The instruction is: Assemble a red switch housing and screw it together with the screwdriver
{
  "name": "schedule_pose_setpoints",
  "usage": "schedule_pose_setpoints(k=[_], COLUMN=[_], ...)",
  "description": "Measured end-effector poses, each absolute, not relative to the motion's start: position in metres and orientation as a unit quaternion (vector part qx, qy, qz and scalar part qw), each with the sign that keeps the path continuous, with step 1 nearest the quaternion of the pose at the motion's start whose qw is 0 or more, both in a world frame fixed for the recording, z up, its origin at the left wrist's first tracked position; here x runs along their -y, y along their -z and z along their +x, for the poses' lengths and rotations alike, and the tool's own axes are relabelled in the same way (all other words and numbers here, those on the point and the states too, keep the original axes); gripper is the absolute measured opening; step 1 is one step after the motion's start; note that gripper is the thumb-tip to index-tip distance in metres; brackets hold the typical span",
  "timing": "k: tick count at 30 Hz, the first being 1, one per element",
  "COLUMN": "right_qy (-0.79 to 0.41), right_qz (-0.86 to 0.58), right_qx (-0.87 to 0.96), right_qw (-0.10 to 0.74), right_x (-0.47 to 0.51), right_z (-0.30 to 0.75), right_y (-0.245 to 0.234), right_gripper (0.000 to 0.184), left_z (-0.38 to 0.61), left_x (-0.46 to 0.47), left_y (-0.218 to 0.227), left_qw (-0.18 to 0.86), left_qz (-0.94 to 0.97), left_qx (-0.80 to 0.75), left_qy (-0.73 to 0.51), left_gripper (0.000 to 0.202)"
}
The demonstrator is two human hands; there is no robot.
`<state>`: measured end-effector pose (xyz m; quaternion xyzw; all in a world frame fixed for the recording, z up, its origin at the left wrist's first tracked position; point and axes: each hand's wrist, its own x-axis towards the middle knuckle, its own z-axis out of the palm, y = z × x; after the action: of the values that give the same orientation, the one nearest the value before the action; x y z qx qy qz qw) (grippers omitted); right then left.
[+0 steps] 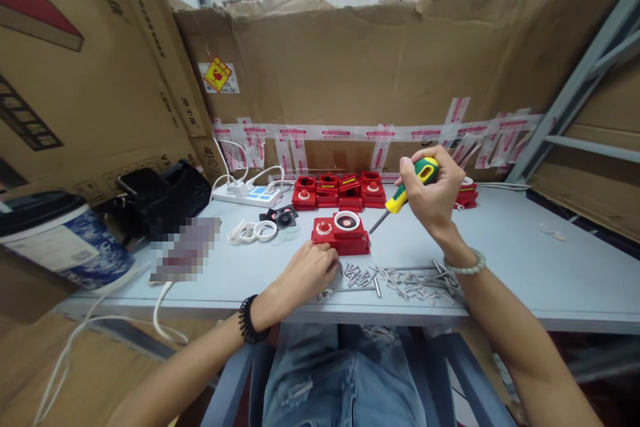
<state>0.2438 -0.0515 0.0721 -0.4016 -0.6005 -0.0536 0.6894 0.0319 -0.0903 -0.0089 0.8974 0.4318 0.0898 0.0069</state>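
A red housing (345,243) is set on the table (500,233) in front of the body, centred between both arms, presumably so that it can be reached from either side. Its round white-rimmed part (347,221) is faced upward, and so is left open to view. The left hand (315,263) is laid at the near left corner of the housing, seemingly to keep it from sliding; its fingertips are hidden, so whether anything is pinched in that grip cannot be told. In the right hand (434,190), a screwdriver (397,201) is held, the grip closed around its green and yellow handle. The shaft is slanted down toward the housing's right end; whether the metal is touched by the tip cannot be made out. Loose screws (358,273) are heaped just in front of the housing, likely so that little reaching is needed. White rings (265,231) and black round parts (286,217) are grouped to the left, apart from the screws, and other red housings (327,193) are lined up behind, where the working space is not crowded.
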Motion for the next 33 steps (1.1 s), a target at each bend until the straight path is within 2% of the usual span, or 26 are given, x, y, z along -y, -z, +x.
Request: schedule_pose_setpoints(k=[10,21,28,33], right_qy=[0.054,0.052,0.046,0.046], right_qz=[-0.383,-0.379,-0.378,-0.374], right_qx=[0.605,0.607,0.608,0.614], right_qw=[0.696,0.697,0.697,0.694], right_x=[0.051,0.049,0.047,0.047], right_z=[0.243,0.242,0.242,0.242], right_y=[-0.071,-0.07,-0.067,-0.067], right_gripper=[0.016,0.017,0.017,0.016], left_z=[0.031,0.024,0.02,0.021], left_x=[0.093,0.08,0.074,0.07], left_y=[0.004,0.005,0.004,0.007], left_qw=[0.092,-0.004,0.006,-0.037], left_qz=[0.909,0.962,0.969,0.973], left_qx=[-0.394,-0.261,-0.233,-0.212], left_qy=[-0.102,-0.083,-0.087,-0.078], left_gripper=[0.015,0.019,0.018,0.019])
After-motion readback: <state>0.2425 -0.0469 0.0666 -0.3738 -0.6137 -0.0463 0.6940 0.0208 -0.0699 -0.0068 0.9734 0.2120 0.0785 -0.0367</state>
